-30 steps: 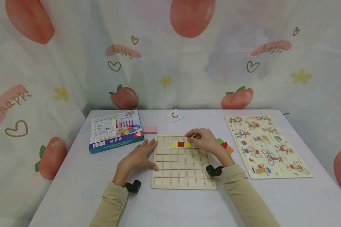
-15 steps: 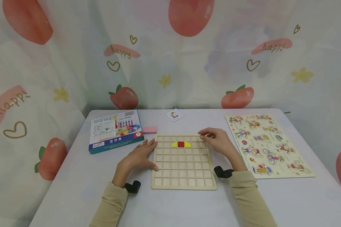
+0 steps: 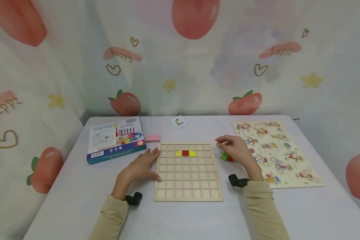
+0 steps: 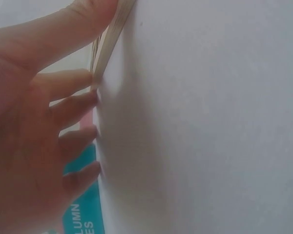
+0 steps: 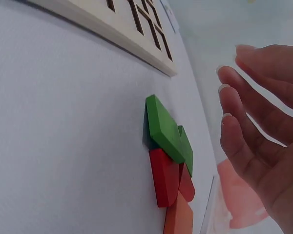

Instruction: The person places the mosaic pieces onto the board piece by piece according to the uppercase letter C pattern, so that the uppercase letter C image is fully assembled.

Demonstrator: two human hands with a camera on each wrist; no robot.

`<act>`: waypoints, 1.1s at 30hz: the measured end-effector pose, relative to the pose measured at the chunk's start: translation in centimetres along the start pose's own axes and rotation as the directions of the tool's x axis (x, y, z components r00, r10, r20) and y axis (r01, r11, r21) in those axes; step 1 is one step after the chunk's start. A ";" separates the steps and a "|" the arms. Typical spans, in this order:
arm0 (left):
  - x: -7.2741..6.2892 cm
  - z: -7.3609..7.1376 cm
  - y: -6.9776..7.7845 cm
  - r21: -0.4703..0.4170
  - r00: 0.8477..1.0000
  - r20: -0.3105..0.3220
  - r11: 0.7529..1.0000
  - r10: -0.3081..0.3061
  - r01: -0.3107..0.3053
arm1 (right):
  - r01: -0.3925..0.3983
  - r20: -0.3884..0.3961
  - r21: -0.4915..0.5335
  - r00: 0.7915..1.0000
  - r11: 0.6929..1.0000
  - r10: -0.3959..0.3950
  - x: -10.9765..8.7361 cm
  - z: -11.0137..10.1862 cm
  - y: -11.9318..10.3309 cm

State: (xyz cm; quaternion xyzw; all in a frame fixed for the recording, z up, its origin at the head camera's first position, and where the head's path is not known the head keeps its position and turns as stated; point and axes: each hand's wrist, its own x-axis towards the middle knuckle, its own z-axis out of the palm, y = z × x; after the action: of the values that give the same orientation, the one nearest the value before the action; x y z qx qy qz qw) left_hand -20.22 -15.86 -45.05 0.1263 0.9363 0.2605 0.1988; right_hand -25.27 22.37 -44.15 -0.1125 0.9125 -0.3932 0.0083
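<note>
A wooden grid board [image 3: 187,199] lies flat in the middle of the head view. Two yellow rounded pieces [image 3: 178,153] flank a red square [image 3: 185,153] in its second row from the back. My left hand [image 3: 139,168] rests at the board's left edge, fingers spread and thumb on the frame. Off the right side, my right hand [image 3: 238,150] hovers above a small cluster of blocks, holding nothing; its fingers are loosely bent and apart from them. The right wrist view shows green blocks [image 5: 163,129], red blocks [image 5: 163,178] and an orange block [image 5: 179,217] lying close together.
A pattern card [image 3: 179,122] lies behind the board. At the back left are a boxed toy set [image 3: 117,140] and a pink block [image 3: 153,138]. A picture puzzle board [image 3: 288,160] lies to the right, partly behind the right hand. A printed curtain [image 3: 198,76] hangs behind the table.
My right hand has left the yellow piece on the board and moved right, over the loose blocks. The left hand keeps its place on the board; the head view has shifted slightly.
</note>
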 end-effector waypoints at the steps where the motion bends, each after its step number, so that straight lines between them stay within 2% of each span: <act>1: -0.1 -0.1 0.0 -0.001 1.000 -0.003 1.000 0.000 0.000 | -0.010 0.001 -0.006 1.000 1.000 0.010 0.0 -0.1 0.1; 10: -0.4 -0.4 -0.3 -0.002 1.000 -0.015 1.000 0.004 -0.004 | -0.119 0.017 -0.060 0.993 0.991 0.120 0.1 -1.0 1.2; 24: -0.2 -0.2 0.0 -0.014 1.000 -0.004 1.000 0.006 -0.006 | -0.193 -0.009 -0.099 0.981 0.976 0.193 0.0 -0.7 2.5; 33: 0.0 0.0 0.1 -0.006 1.000 -0.001 1.000 0.002 -0.002 | -0.168 0.003 -0.117 0.985 0.979 0.170 -0.2 -0.2 2.8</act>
State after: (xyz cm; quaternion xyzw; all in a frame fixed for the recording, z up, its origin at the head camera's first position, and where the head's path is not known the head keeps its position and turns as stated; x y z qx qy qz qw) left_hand -20.18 -15.77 -45.01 0.1266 0.9355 0.2635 0.1984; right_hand -25.67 24.42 -45.98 -0.0372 0.9400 -0.3366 0.0409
